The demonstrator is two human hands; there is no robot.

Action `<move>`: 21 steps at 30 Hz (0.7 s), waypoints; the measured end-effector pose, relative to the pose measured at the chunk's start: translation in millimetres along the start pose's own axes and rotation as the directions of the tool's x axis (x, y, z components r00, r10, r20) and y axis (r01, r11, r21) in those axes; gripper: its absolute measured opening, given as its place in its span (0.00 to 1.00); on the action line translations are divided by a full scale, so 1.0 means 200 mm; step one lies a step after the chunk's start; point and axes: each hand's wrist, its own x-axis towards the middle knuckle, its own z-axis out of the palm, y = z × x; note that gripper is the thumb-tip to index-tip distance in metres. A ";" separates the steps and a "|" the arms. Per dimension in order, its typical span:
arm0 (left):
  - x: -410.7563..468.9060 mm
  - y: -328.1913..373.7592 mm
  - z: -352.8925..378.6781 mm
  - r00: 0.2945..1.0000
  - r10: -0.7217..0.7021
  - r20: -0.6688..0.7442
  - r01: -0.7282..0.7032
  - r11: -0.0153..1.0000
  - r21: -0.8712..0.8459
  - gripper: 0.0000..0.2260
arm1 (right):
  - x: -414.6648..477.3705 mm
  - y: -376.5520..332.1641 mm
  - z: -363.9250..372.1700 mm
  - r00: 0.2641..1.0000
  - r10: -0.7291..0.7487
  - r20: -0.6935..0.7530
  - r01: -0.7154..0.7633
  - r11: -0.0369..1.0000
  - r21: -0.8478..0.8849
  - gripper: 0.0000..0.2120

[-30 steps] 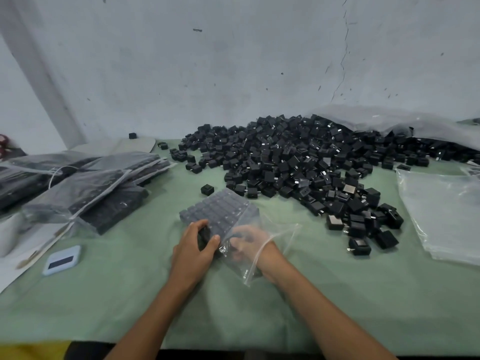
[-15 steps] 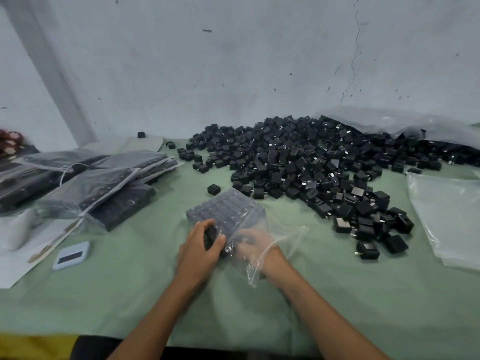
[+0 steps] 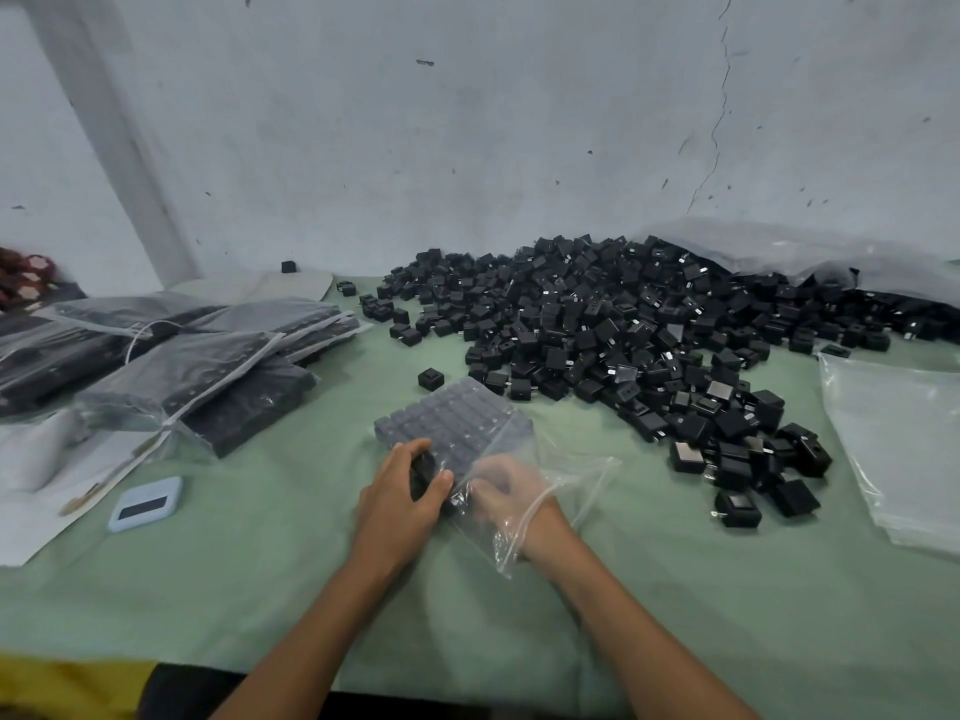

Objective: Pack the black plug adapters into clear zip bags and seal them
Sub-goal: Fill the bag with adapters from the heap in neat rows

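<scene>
Hands [image 3: 402,491] unmoved at bag [image 3: 519,459] — no writing legible.

Likely small packing workshop: bulk adapter heap [image 3: 649,330], filled bags [image 3: 197,366], cracked wall [image 3: 519,122].

Work surface: table [image 3: 675,605] under green cloth. Far right: large heap of loose black plug adapters [image 3: 623,335]. Centre: part-filled clear zip bag [image 3: 457,423]. Left: stack of filled bags [image 3: 197,356], white paper [image 3: 31,522], small blue device [image 3: 145,504]. Right edge: empty clear bags [image 3: 904,439].
</scene>
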 end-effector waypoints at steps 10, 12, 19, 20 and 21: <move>0.03 0.01 0.01 0.998 -0.056 -0.032 0.053 0.995 -0.079 0.18 | -0.03 0.00 0.00 0.999 -0.037 -0.031 0.034 0.995 -0.090 0.08; 0.04 0.02 0.02 0.998 -0.033 -0.059 0.032 0.999 -0.025 0.17 | -0.03 0.00 0.01 1.000 -0.013 -0.028 0.011 0.998 -0.065 0.08; 0.06 0.04 0.05 0.999 -0.030 -0.037 0.030 1.000 0.003 0.24 | -0.05 -0.01 -0.01 0.999 0.037 -0.011 -0.036 0.998 0.048 0.07; 0.07 0.04 0.05 0.999 -0.033 -0.036 0.033 0.999 0.002 0.25 | -0.06 -0.01 -0.01 0.999 0.054 -0.002 -0.054 0.998 0.045 0.09; 0.06 0.03 0.05 0.999 -0.036 -0.035 0.036 0.999 0.000 0.25 | -0.06 0.00 -0.02 0.997 0.072 0.009 -0.072 0.997 0.031 0.11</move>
